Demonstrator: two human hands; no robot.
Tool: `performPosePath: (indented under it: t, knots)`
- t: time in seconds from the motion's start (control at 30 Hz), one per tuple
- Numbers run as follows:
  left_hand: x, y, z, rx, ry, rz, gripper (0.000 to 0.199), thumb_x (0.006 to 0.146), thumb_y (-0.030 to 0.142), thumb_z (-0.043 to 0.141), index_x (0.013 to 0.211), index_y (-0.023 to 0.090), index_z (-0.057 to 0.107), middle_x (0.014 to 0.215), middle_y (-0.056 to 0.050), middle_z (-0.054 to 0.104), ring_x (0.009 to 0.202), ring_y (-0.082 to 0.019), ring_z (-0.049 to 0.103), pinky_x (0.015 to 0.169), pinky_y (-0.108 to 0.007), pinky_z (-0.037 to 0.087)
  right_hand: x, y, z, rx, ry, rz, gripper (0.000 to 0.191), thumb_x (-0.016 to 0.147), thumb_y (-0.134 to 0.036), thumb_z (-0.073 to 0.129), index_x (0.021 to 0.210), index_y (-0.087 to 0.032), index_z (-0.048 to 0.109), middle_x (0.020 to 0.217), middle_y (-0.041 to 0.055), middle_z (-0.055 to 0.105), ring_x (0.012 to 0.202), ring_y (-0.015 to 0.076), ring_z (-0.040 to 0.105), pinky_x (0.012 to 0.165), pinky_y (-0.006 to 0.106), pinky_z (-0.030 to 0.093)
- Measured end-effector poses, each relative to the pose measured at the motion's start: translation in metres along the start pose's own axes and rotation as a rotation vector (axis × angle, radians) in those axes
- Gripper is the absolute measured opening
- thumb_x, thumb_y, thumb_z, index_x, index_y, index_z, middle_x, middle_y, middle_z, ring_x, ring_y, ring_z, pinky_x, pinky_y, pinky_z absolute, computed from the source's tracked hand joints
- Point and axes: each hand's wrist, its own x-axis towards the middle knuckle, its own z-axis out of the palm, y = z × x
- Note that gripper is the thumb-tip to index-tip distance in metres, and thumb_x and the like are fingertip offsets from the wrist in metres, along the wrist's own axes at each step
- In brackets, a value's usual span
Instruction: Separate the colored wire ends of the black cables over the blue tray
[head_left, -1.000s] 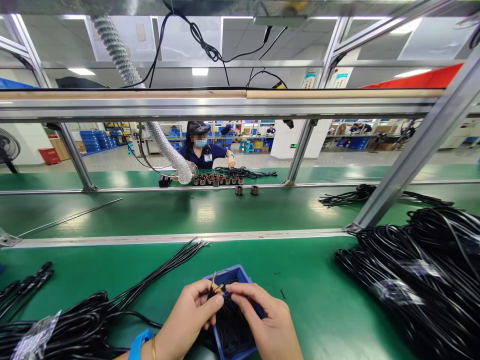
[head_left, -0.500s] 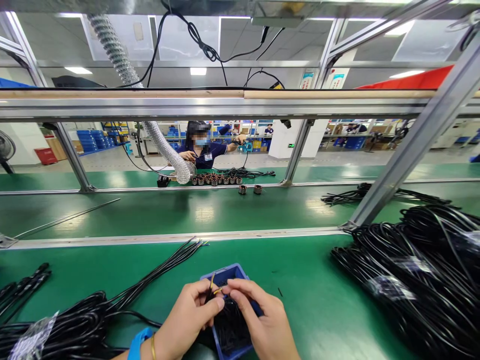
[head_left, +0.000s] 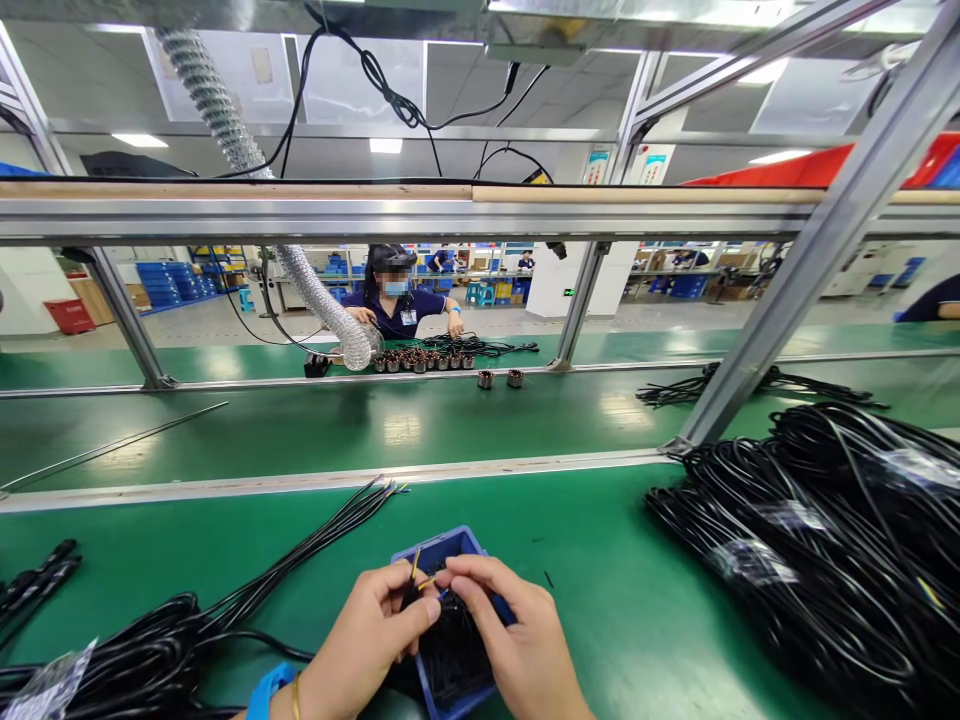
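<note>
My left hand point(head_left: 375, 632) is closed around the end of a black cable point(head_left: 409, 592), whose yellow wires point(head_left: 416, 565) poke out between thumb and fingers. Close beside it, my right hand point(head_left: 517, 630) pinches at the wire tips; whatever lies between its fingertips is too small and hidden to name. Both hands are over a blue bin point(head_left: 429, 548) that holds many small black pieces point(head_left: 454, 655), like short tubes. At left lies a bundle of black cables point(head_left: 142, 640), some with stripped coloured ends pointing toward the bench's middle.
Large coils of black cable point(head_left: 810, 560) cover the right side. A metal frame post point(head_left: 810, 240) slants down there. Beyond the rail point(head_left: 315, 478) sit copper-wound cores point(head_left: 485, 379) and a flexible duct point(head_left: 322, 300). A co-worker point(head_left: 397, 305) sits across the bench.
The view has shifted slightly, while my hands keep nearly the same pose over the bin. Across the bench, the co-worker's raised hand has come down to the cables.
</note>
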Motion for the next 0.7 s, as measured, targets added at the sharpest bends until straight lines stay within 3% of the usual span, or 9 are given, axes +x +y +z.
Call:
performPosePath:
  t: [0.17,0.33,0.4,0.5,0.57,0.7]
  knots:
    - [0.001,-0.001,0.000,0.002,0.002,-0.015,0.044,0.070,0.055,0.075,0.081,0.014,0.063,0.060,0.006,0.046,0.052,-0.009,0.038,0.048,-0.023,0.029,0.001,0.001,-0.002,-0.059,-0.072,-0.054,0.016,0.094,-0.020,0.058,0.100,-0.026,0.073,0.089,-0.0019,0.079,0.079,0.0131,0.075,0.077,0.018,0.057]
    - [0.001,-0.006,-0.004,-0.008,0.009,-0.017,0.043,0.072,0.052,0.073,0.086,0.014,0.061,0.062,0.005,0.048,0.054,-0.010,0.040,0.049,-0.022,0.031,0.003,0.001,-0.008,-0.182,-0.223,-0.295,0.039,0.095,-0.011,0.046,0.128,-0.026,0.061,0.120,0.0039,0.072,0.111,0.0174,0.066,0.096,0.028,0.052]
    - [0.000,-0.008,-0.005,-0.036,-0.004,0.000,0.039,0.074,0.049,0.072,0.085,0.015,0.058,0.064,0.004,0.049,0.056,-0.010,0.043,0.051,-0.022,0.034,0.003,0.000,-0.008,-0.210,-0.202,-0.229,0.034,0.094,-0.016,0.050,0.125,-0.022,0.061,0.113,0.0070,0.071,0.104,0.0192,0.067,0.088,0.029,0.055]
    - [-0.001,-0.008,-0.005,-0.099,-0.043,0.015,0.036,0.073,0.045,0.074,0.082,0.016,0.055,0.072,0.003,0.051,0.060,-0.010,0.046,0.053,-0.021,0.037,0.003,-0.002,-0.005,-0.205,-0.203,-0.024,0.012,0.089,-0.020,0.057,0.095,-0.020,0.068,0.083,0.0036,0.069,0.073,0.0165,0.064,0.064,0.024,0.053]
    - [-0.002,-0.009,-0.005,-0.120,-0.049,0.024,0.037,0.071,0.043,0.077,0.079,0.017,0.052,0.074,0.003,0.051,0.062,-0.010,0.049,0.054,-0.021,0.039,0.003,-0.001,-0.002,-0.184,-0.261,0.072,0.011,0.087,-0.019,0.057,0.080,-0.019,0.066,0.074,0.0019,0.066,0.065,0.0150,0.061,0.060,0.024,0.049]
    - [-0.003,-0.012,-0.007,-0.147,-0.041,0.029,0.042,0.065,0.043,0.084,0.074,0.018,0.051,0.070,0.004,0.049,0.060,-0.010,0.050,0.052,-0.020,0.040,0.005,0.002,0.002,-0.092,-0.327,0.146,0.011,0.084,-0.018,0.059,0.077,-0.017,0.067,0.073,0.0019,0.067,0.064,0.0143,0.061,0.060,0.023,0.049]
